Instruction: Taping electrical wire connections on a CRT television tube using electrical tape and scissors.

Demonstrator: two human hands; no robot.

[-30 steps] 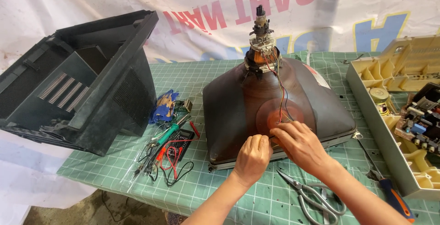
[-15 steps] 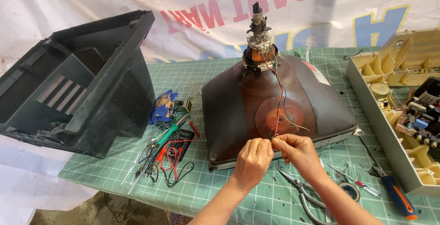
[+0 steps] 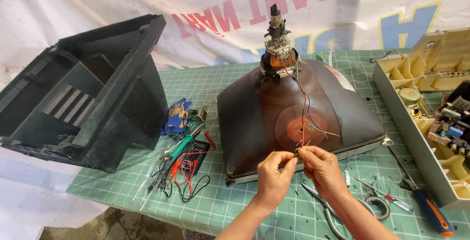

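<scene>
At the upper left of the frame a black plastic television back casing (image 3: 83,93) is seen lying on its side, with its hollow interior turned toward the camera and its lower edge resting on the green gridded cutting mat (image 3: 235,83). Just right of it, in the left centre, a cluster of small tools is spread on the mat: a blue cloth bundle (image 3: 175,115), a green-handled soldering iron (image 3: 182,145) and a black multimeter with red and black leads (image 3: 192,159).

In the middle of the frame a dark brown glass picture tube (image 3: 293,122) is set face down, its neck pointing up toward the banner behind. Thin coloured wires (image 3: 303,108) are run from the neck down over the tube's back to its near edge.

At the lower centre, the wire ends are pinched between the fingertips of the left hand (image 3: 272,176) and the right hand (image 3: 320,169); both hands are closed narrowly on them and meet just in front of the tube's rim. Compared with a second ago, the hands have been drawn back off the tube's surface and brought together, which suggests the wire ends are now being worked against each other rather than merely gathered.

Below the right hand, metal pliers (image 3: 323,208) are partly covered. Farther right lie a roll of tape (image 3: 378,206), an orange-and-blue-handled screwdriver (image 3: 431,215) and, at the right edge, a cream plastic front chassis holding a circuit board (image 3: 431,103).
</scene>
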